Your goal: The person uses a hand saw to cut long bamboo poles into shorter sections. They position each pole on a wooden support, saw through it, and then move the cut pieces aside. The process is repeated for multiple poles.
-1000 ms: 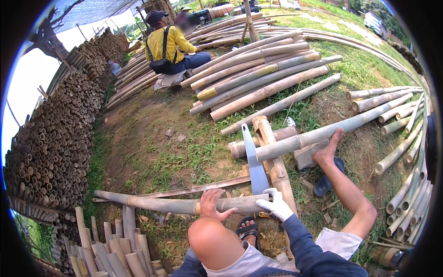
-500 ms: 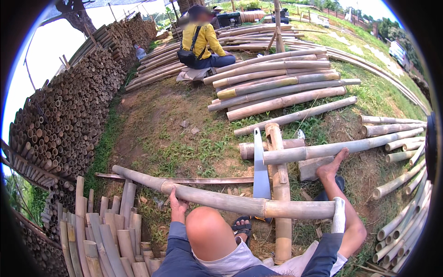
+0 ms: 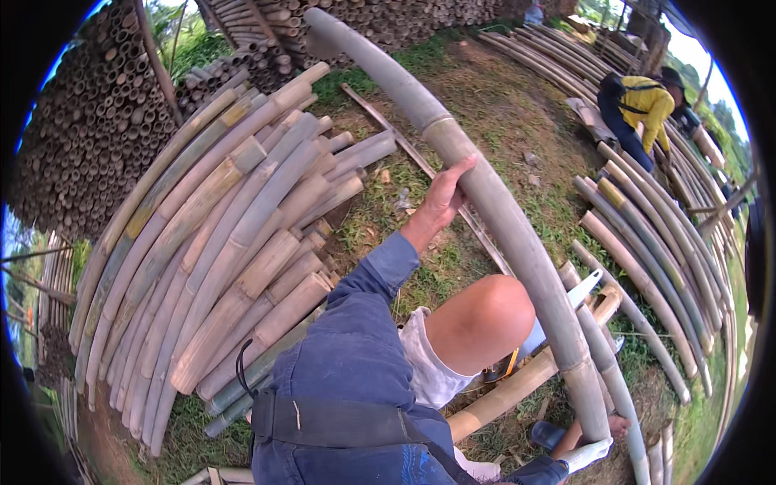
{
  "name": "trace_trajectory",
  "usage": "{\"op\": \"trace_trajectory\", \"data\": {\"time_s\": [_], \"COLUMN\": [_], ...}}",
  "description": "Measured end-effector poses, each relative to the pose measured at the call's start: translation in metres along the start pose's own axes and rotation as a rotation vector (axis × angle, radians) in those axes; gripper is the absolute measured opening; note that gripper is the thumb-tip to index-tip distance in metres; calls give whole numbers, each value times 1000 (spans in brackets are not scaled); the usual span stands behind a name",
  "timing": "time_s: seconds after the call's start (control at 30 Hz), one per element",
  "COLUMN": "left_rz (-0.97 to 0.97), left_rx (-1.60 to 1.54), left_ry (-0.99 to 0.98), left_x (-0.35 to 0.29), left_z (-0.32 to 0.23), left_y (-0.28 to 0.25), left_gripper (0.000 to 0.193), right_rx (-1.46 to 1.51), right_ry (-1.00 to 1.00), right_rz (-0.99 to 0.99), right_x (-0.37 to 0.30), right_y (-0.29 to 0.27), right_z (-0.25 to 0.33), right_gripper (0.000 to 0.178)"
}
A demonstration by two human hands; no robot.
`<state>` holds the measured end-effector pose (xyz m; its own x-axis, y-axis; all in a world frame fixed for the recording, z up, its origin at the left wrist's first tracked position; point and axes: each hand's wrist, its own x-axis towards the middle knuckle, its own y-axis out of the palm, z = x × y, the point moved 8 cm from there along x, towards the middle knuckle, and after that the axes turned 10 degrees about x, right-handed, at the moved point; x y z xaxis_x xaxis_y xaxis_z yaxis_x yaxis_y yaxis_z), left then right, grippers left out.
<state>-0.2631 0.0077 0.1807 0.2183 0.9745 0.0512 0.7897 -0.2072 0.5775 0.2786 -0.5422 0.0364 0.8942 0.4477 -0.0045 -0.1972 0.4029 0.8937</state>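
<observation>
A long grey-tan bamboo pole [image 3: 517,218] stretches diagonally in front of me. My left hand [image 3: 444,194] grips it just below an upper joint, with the thumb over its top. At the lower end, my right hand [image 3: 586,454], in a white glove, is closed around the pole near its cut end. Beneath the pole is a handsaw [image 3: 584,288], its blade partly covered and its yellow-and-black handle by my knee. A thicker bamboo piece [image 3: 493,400] lies under the saw, and another grey bamboo pole [image 3: 614,380] runs close to my right hand.
A big pile of cut bamboo [image 3: 218,267] lies to my left. Stacked bamboo ends [image 3: 89,105] form a wall behind it. More poles [image 3: 655,250] lie at the right. A person in a yellow top [image 3: 647,109] sits at the far right. A thin split strip [image 3: 404,149] lies on the grass.
My view has turned left, bringing the left bamboo pile into full view. The held pole now slants steeply across the picture, its far end pointing up-left. Both hands remain on it.
</observation>
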Motion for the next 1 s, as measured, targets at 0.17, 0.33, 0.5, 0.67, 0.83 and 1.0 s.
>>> {"op": "trace_trajectory", "data": {"time_s": [0.17, 0.33, 0.5, 0.67, 0.83, 1.0], "left_rz": [-83, -298, -691, -1120, -1352, -1013], "left_rx": [71, 181, 227, 203, 362, 507], "left_ry": [326, 510, 586, 715, 823, 987], "left_x": [-81, -182, -284, -370, -478, -385], "left_z": [-163, -249, -324, -448, -632, -576], "left_y": [-44, -131, -235, -400, -501, -435], "left_gripper": [47, 52, 59, 66, 75, 68], "right_rx": [-919, -1063, -1039, -602, -541, -865], "right_ry": [-89, 32, 310, 542, 692, 576], "right_rz": [-18, 283, 648, 1093, 1631, 1859], "right_x": [66, 127, 85, -89, -335, -326], "right_y": [156, 276, 425, 596, 650, 589], "right_z": [-61, -190, -375, -512, -457, -380], "right_gripper": [70, 79, 81, 69, 64, 59]}}
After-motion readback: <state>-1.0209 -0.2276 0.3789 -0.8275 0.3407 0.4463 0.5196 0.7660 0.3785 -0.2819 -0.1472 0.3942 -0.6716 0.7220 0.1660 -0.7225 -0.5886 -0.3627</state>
